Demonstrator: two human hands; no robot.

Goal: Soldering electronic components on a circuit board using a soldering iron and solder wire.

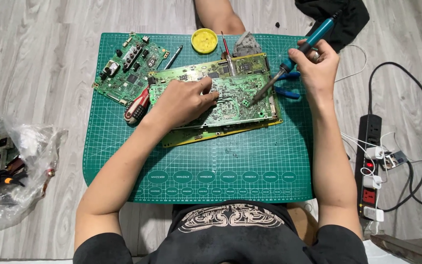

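- Circuit board (235, 100) lies on another board, mid-top of the green cutting mat (196, 161).
- Left hand (184, 100) presses flat on the board, fingers pinching thin tweezers (225, 100).
- Right hand (318, 63) wraps tight around a blue soldering iron (296, 54), tip touching the board.
- Red screwdriver (137, 107) rests beside the left wrist.
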